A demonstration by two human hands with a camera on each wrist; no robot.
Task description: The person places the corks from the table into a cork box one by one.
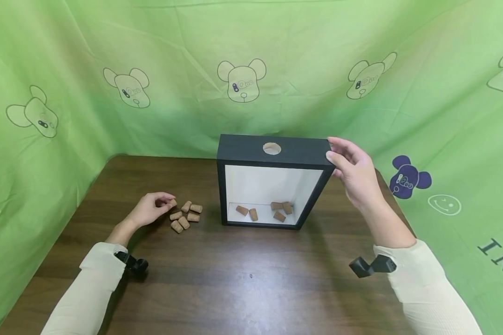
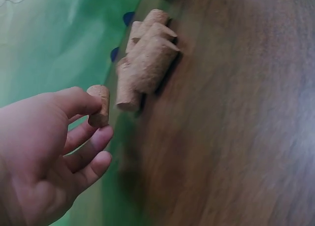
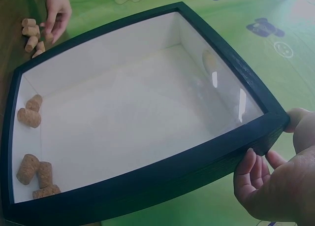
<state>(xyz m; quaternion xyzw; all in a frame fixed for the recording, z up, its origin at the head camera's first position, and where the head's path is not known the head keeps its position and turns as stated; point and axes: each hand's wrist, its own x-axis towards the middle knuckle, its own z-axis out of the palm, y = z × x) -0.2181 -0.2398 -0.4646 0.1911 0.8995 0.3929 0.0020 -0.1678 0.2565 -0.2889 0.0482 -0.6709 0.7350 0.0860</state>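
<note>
My left hand [image 1: 150, 208] pinches a wine cork [image 2: 101, 108] between thumb and fingers, at the left edge of a small group of loose corks [image 1: 184, 222] lying on the table. With thumb and fingers, my right hand [image 1: 356, 173] grips the upper right corner of a black shadow-box frame [image 1: 241, 148]. The box stands upright and has a clear front and a round hole [image 1: 272, 148] in its top side. Several corks [image 3: 29, 117] lie on its white floor, some left and some right in the head view.
The brown wooden table [image 1: 251, 279] carries the box and the loose corks. A green cloth [image 1: 184, 111] with printed mouse-like heads hangs behind and along both sides. Each wrist wears a black camera mount [image 1: 370, 266].
</note>
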